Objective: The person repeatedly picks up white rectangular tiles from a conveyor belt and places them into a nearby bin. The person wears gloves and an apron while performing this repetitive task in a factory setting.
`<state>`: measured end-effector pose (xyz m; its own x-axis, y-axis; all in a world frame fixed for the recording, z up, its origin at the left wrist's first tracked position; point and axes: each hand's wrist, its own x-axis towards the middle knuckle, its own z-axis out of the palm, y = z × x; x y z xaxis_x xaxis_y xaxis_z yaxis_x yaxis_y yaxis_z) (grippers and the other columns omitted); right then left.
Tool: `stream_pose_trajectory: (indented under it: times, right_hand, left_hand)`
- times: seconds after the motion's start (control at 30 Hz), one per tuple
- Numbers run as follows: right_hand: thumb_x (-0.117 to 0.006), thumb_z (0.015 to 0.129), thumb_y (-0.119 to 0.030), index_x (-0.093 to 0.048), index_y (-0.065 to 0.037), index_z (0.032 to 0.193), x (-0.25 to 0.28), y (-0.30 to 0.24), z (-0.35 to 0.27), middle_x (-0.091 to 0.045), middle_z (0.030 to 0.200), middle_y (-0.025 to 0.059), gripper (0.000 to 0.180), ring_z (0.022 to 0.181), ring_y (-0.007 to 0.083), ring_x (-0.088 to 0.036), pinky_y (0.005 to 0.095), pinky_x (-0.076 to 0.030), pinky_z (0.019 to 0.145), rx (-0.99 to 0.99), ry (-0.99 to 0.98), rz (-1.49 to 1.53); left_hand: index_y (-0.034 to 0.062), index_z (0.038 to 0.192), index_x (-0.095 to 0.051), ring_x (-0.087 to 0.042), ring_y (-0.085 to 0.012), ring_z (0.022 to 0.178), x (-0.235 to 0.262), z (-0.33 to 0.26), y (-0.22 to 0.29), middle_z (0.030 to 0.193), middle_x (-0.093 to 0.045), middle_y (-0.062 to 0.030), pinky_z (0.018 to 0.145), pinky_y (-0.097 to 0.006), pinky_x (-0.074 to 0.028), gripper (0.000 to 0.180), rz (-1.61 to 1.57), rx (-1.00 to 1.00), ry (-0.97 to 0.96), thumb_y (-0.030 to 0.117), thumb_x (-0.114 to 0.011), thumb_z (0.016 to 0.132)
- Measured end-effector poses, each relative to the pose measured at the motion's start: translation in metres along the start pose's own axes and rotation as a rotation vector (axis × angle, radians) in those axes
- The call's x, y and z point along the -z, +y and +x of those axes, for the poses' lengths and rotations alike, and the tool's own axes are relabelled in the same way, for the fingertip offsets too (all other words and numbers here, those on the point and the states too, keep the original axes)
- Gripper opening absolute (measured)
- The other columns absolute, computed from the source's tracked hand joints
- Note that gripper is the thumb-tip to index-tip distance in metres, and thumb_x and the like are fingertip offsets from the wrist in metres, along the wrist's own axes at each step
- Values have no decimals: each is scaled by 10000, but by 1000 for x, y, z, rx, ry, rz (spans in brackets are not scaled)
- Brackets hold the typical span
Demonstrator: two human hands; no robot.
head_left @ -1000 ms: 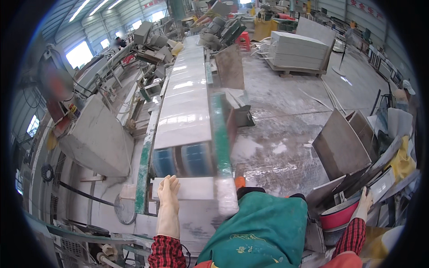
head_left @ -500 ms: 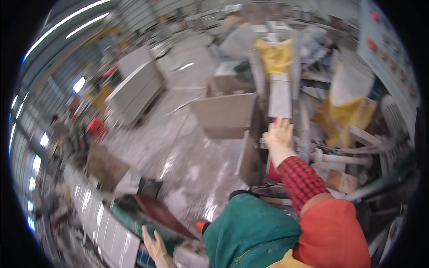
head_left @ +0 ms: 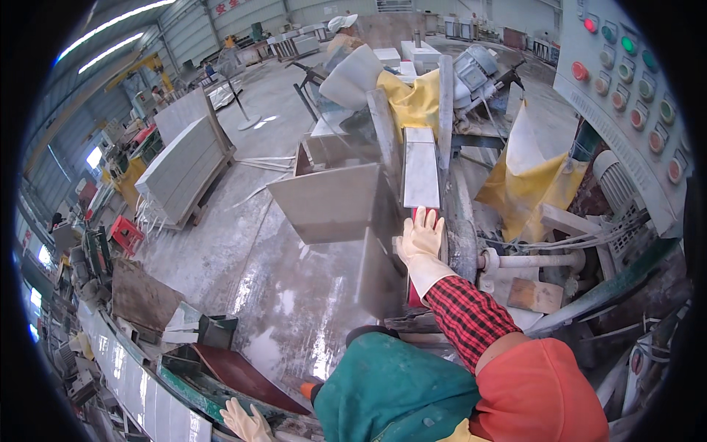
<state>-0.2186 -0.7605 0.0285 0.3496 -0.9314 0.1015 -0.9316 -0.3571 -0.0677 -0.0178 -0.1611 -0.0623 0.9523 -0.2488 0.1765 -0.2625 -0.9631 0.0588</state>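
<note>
My right hand (head_left: 423, 240), in a pale rubber glove, lies stretched out over a narrow red conveyor belt (head_left: 413, 295). Its fingers are extended and hold nothing. Just past the fingertips is the near end of a white stone slab (head_left: 421, 173); whether they touch it I cannot tell. The slab's far end meets a yellow flap (head_left: 412, 102) hanging between two upright boards. Low at the left, my left hand (head_left: 247, 423), gloved alike, is open with fingers spread and empty. It is nearest a green machine edge (head_left: 193, 389) beside a row of white slabs (head_left: 131, 372).
A control panel (head_left: 626, 96) with coloured buttons stands at the right. Beneath it are a pipe (head_left: 541, 261) and a wooden block (head_left: 535, 295). Large grey boards (head_left: 331, 202) lean left of the belt. A person in a white cap (head_left: 342, 23) is behind the machine.
The view has swung slightly right, so the surroundings sit farther left and look sharper. My right hand stays by the slab's near end. My left hand remains low at the left, fingers spread.
</note>
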Motion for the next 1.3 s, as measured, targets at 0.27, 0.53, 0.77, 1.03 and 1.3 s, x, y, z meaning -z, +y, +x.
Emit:
stream_pose_trajectory:
  times: [0.27, 0.53, 0.77, 1.03, 1.3]
  right_hand:
    - [-657, 864, -418, -605, -140, 1296, -27, 4, -2, -354, 1583, 181, 517, 1475, 425, -290, 632, -180, 1200, 17, 211, 10]
    - [-573, 920, -386, -524, -112, 1437, -9, 2, -16, -269, 1641, 210, 587, 1520, 443, -210, 661, -59, 1214, 29, 53, 50]
    - [-666, 841, -372, -615, -131, 1264, -27, 6, -22, -377, 1554, 200, 490, 1458, 437, -299, 651, -180, 1188, 47, 283, 42]
    - [-628, 894, -369, -561, -123, 1369, -7, 1, -40, -321, 1605, 203, 539, 1490, 432, -259, 664, -100, 1209, 66, 131, 79]
    - [-671, 838, -356, -593, -132, 1305, -21, 5, -47, -366, 1554, 203, 524, 1456, 441, -302, 647, -163, 1201, 94, 284, 89]
  left_hand:
    - [82, 1449, -515, -307, -435, 1475, 5, 2, 7, 1506, -503, -170, 1229, -527, -188, 557, -57, -28, 40, 268, -629, 936]
    - [67, 1415, -538, -321, -436, 1469, 9, -2, 9, 1490, -519, -184, 1232, -518, -197, 517, -88, -28, 65, 252, -626, 941]
    - [54, 1381, -565, -335, -430, 1462, 25, 0, 26, 1472, -532, -194, 1229, -502, -216, 473, -116, -2, 19, 240, -609, 949]
    - [31, 1333, -588, -375, -437, 1417, 28, -4, 22, 1413, -576, -161, 1206, -500, -249, 442, -85, -53, 69, 199, -602, 925]
    - [43, 1323, -594, -361, -430, 1436, 18, -1, 16, 1414, -575, -164, 1210, -500, -244, 413, -110, -40, 68, 192, -609, 939]
